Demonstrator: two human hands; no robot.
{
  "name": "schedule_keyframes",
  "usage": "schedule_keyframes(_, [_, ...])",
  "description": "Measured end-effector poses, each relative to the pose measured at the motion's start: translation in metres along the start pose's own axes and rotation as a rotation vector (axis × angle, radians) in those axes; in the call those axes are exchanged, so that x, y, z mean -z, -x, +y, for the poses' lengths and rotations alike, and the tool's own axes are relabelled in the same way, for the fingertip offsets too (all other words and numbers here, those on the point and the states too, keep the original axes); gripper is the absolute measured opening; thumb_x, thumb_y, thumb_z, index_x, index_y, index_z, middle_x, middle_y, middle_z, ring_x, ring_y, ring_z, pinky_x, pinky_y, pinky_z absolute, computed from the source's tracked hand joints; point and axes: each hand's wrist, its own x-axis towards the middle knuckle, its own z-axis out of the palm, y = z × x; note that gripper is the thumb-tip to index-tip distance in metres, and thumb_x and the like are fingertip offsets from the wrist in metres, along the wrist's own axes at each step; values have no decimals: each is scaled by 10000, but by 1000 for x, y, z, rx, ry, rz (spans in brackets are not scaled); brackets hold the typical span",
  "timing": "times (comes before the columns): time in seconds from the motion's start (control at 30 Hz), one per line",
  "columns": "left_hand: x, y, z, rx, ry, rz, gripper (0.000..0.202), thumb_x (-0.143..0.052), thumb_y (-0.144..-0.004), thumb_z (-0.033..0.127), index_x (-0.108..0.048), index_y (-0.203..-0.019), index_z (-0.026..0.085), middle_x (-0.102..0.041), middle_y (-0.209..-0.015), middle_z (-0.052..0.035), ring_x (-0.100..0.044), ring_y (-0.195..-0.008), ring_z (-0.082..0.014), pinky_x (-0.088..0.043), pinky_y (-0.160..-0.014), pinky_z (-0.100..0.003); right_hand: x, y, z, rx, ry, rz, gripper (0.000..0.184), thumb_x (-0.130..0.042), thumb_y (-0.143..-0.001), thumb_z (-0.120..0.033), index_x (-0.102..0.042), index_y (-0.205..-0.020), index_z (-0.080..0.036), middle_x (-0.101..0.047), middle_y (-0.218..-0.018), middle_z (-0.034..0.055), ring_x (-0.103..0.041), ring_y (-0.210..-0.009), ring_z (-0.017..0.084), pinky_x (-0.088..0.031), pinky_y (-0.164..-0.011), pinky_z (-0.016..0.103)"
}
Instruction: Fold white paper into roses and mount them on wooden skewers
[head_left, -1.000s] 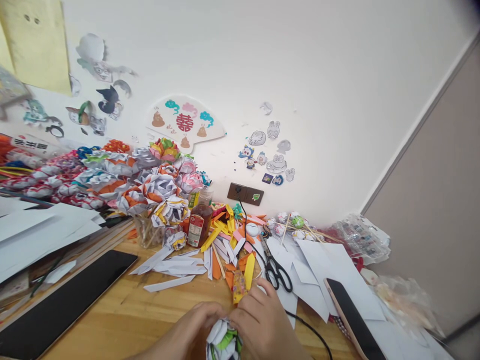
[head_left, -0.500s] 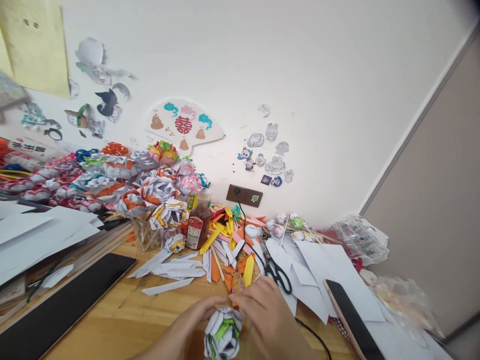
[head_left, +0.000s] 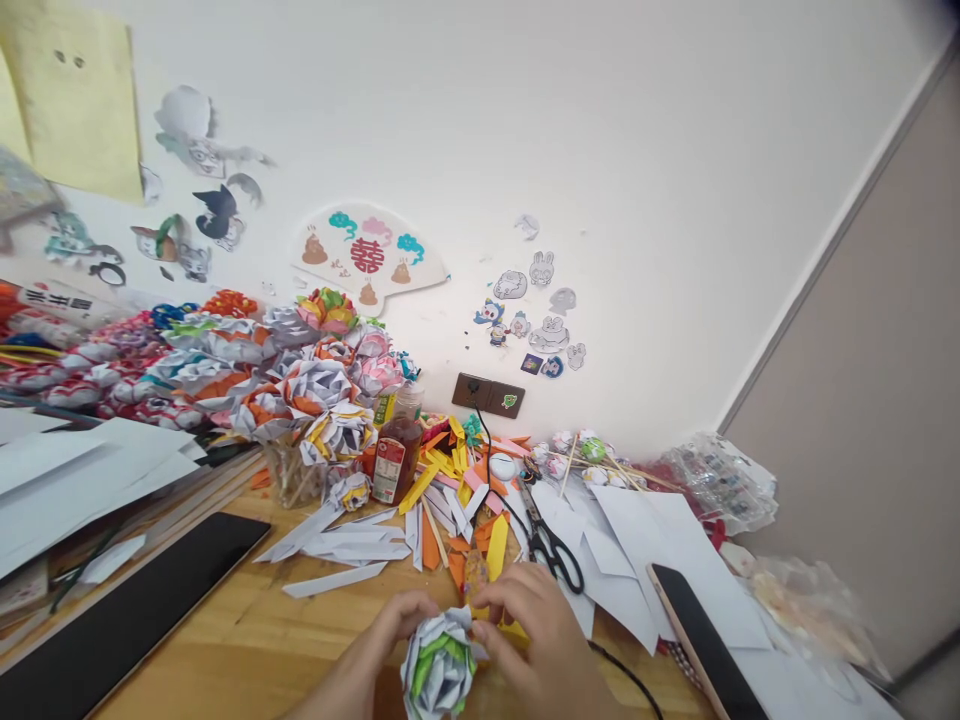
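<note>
The left hand (head_left: 399, 622) curls, fingers gripping the upper left side of a white-and-green paper flower (head_left: 439, 668), which sits between both hands, centre facing the camera. The right hand (head_left: 534, 622) arches, thumb and fingertips pinching its upper right edge.

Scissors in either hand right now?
No, the scissors lie beyond the right hand, while that hand and the left hand are at the white-and-green paper flower.

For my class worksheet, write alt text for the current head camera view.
A left hand and right hand hold a white-and-green paper flower at a wooden table. Beyond are folded paper strips, a bottle and scissors.
</note>
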Motion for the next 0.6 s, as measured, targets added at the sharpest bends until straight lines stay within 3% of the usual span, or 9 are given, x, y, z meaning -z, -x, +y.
schedule_keyframes(0.23, [-4,-2,12,-39,-143,-28,631,-690,-719,147,-370,-1225,348,-551,-1217,-48,-555,-1118,-234,-463,-917,-345,-11,3,0,44,-22,13,271,-449,-928,-356,-592,-763,-195,-601,-659,-6,-549,-660,140,-396,-638,244])
schedule_keyframes(0.37, [-3,-2,19,-41,-303,-39,544,-679,-705,122,-463,-1170,304,-612,-1115,-45,-604,-1021,-232,-473,-902,-355,-11,3,-1,66,-22,14,276,-444,-930,-344,-599,-760,-192,-603,-655,-4,-550,-658,135,-398,-634,237])
schedule_keyframes(0.6, [-3,-5,30,-22,-355,-82,431,-687,-711,184,-513,-1098,258,-614,-1074,-50,-592,-986,-214,-477,-867,-322,-9,3,-3,44,-37,18,165,-504,-895,-278,-587,-781,-192,-596,-662,-6,-553,-663,135,-401,-619,235])
